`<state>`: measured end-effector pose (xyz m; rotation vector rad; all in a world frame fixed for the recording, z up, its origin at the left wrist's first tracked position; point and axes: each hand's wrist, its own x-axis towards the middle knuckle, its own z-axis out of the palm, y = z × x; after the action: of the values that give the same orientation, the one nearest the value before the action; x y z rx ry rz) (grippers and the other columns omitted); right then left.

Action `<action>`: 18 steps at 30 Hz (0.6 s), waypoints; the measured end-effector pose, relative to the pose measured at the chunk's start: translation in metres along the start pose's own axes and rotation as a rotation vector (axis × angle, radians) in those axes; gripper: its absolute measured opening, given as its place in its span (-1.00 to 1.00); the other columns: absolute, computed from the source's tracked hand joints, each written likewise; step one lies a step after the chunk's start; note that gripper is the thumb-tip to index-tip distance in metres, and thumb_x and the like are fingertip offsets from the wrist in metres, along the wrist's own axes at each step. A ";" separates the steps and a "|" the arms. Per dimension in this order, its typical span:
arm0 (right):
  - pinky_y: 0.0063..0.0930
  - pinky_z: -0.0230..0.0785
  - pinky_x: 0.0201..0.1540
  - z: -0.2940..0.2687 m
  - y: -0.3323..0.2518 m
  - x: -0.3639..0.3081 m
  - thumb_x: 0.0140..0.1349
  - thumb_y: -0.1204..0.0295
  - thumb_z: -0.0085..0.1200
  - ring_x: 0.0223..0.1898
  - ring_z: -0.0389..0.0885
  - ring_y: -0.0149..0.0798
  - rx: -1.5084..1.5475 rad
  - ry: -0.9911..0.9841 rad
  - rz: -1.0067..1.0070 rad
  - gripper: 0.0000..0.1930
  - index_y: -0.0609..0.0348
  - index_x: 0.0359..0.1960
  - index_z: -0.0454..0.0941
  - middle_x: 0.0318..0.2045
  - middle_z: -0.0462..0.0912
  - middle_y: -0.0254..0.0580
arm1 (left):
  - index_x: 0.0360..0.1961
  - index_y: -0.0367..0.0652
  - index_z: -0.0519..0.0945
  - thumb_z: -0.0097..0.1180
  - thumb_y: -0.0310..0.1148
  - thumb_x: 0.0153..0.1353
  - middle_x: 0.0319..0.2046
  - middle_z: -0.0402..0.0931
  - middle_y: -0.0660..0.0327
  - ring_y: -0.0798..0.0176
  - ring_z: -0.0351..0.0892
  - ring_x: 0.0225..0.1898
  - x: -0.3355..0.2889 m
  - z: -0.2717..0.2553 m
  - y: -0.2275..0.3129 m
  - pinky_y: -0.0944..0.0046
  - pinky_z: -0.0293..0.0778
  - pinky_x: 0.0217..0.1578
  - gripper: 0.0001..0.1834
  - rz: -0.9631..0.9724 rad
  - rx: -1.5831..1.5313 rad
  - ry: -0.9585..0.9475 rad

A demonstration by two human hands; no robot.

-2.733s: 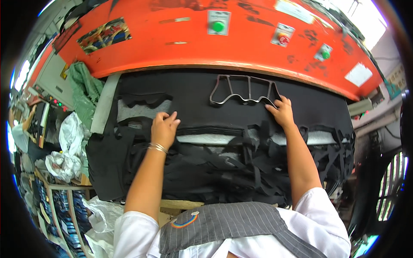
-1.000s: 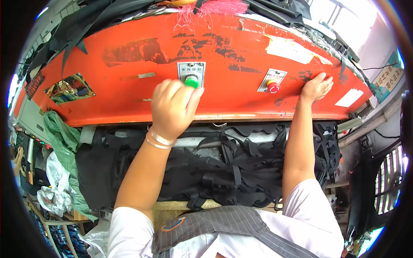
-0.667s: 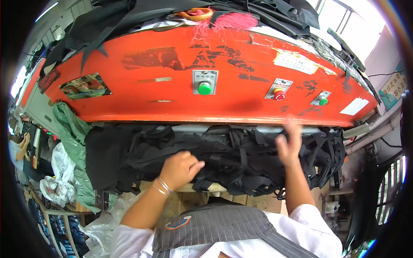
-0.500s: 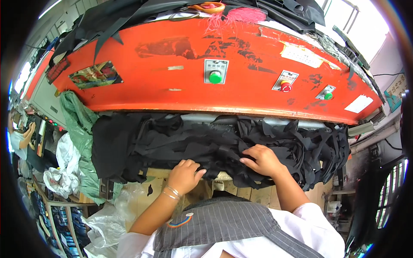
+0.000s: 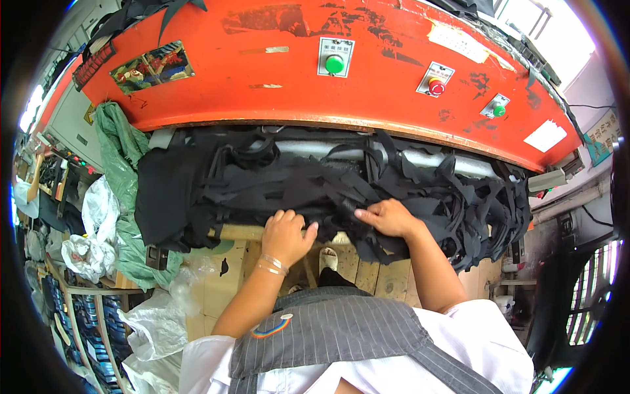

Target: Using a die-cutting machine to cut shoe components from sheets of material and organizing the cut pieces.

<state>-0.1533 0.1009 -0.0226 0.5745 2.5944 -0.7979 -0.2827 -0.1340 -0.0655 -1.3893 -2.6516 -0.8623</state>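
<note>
A long heap of black fabric scraps, cut into strips and tangled, lies in front of me under the red machine. My left hand rests at the heap's near edge, fingers curled over the fabric and thumb sticking out to the right. A little farther right, my right hand has its thumb and fingers closed on black strips near the middle. The fingertips of both hands are partly hidden in the dark cloth. Loose strips dangle over the near edge between and beside the hands.
Beyond the heap stands the red machine front, with a green button, a red knob and another green button. Green sheeting and white plastic bags hang at the left. A person's arm shows far left.
The view has tilted down, so the machine appears higher. Behind the heap, more of the pale bar shows, and the strips have shifted toward me. My right hand's fingers have closed more tightly.
</note>
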 end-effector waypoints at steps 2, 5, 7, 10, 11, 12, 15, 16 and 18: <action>-0.13 0.42 -0.12 0.015 -0.001 -0.017 0.22 -0.24 -0.17 -0.24 0.59 0.19 0.016 -0.038 -0.062 -0.31 0.23 -0.43 0.65 -0.45 0.63 0.18 | -0.53 -0.19 0.60 0.14 -0.08 0.08 -0.48 0.49 0.13 0.03 0.47 -0.33 -0.020 -0.014 0.003 0.07 0.41 -0.28 -0.65 -0.020 0.001 -0.181; -0.15 0.42 -0.17 0.006 -0.009 -0.042 0.23 -0.13 -0.04 -0.29 0.60 0.16 0.031 -0.239 -0.145 -0.44 0.20 -0.37 0.64 -0.45 0.62 0.12 | -0.32 -0.15 0.69 0.16 0.01 0.11 -0.34 0.60 0.10 0.00 0.55 -0.20 -0.041 -0.047 0.000 0.14 0.47 -0.14 -0.59 -0.046 -0.120 -0.501; -0.20 0.44 -0.20 -0.011 -0.013 -0.049 0.20 0.01 0.10 -0.31 0.60 0.11 0.185 -0.204 -0.225 -0.57 0.20 -0.34 0.63 -0.45 0.63 0.05 | -0.29 -0.11 0.69 0.22 -0.08 0.09 -0.34 0.61 0.10 0.01 0.57 -0.22 -0.030 -0.073 -0.003 0.14 0.48 -0.15 -0.68 -0.118 -0.264 -0.589; -0.24 0.43 -0.08 -0.028 -0.037 -0.025 0.15 0.14 0.18 -0.15 0.60 0.01 0.041 0.277 -0.412 -0.63 0.22 -0.22 0.62 -0.26 0.65 -0.02 | -0.33 -0.12 0.68 0.29 -0.23 0.02 -0.33 0.60 0.12 0.04 0.55 -0.21 0.014 -0.081 -0.018 0.19 0.47 -0.15 -0.77 -0.100 -0.143 -0.163; -0.23 0.41 -0.04 -0.026 -0.041 -0.006 0.15 0.14 0.17 -0.09 0.58 0.00 -0.057 0.344 -0.506 -0.61 0.24 -0.18 0.61 -0.18 0.63 -0.03 | -0.36 -0.14 0.67 0.29 -0.26 0.02 -0.26 0.58 0.11 0.04 0.53 -0.17 0.024 -0.076 -0.030 0.21 0.45 -0.14 -0.79 -0.052 -0.094 -0.039; -0.23 0.40 0.00 -0.022 -0.047 0.013 0.14 0.14 0.17 -0.02 0.55 -0.01 -0.159 0.409 -0.597 -0.59 0.25 -0.14 0.59 -0.10 0.60 -0.04 | -0.39 -0.17 0.66 0.29 -0.28 0.01 -0.19 0.56 0.10 0.05 0.51 -0.13 0.028 -0.068 -0.046 0.23 0.44 -0.12 -0.80 -0.003 -0.049 0.083; -0.23 0.36 0.07 -0.002 -0.057 0.038 0.11 0.09 0.19 0.06 0.50 -0.04 -0.259 0.224 -0.509 -0.52 0.24 -0.09 0.59 -0.01 0.57 -0.05 | -0.45 -0.16 0.62 0.28 -0.26 -0.01 -0.05 0.50 0.10 -0.02 0.44 -0.04 0.011 -0.049 -0.075 0.11 0.37 -0.03 -0.80 0.045 -0.080 0.057; -0.23 0.36 0.08 0.003 -0.056 0.042 0.09 0.06 0.20 0.08 0.49 -0.04 -0.307 0.112 -0.446 -0.49 0.24 -0.08 0.59 0.00 0.57 -0.05 | -0.45 -0.16 0.62 0.28 -0.26 -0.01 -0.05 0.50 0.10 -0.02 0.44 -0.04 0.002 -0.043 -0.080 0.11 0.37 -0.03 -0.80 0.043 -0.085 0.060; -0.24 0.37 0.07 0.003 -0.067 0.035 0.02 -0.02 0.24 0.03 0.52 -0.01 -0.247 0.066 -0.408 -0.41 0.25 -0.09 0.60 -0.03 0.59 -0.03 | -0.50 -0.18 0.57 0.27 -0.35 -0.01 0.02 0.44 0.06 -0.07 0.35 0.07 -0.013 -0.049 -0.072 0.03 0.24 0.09 -0.85 0.118 0.047 0.082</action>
<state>-0.2141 0.0584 -0.0106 -0.0028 2.8560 -0.5637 -0.3410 -0.2003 -0.0603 -1.4504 -2.4853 -0.8203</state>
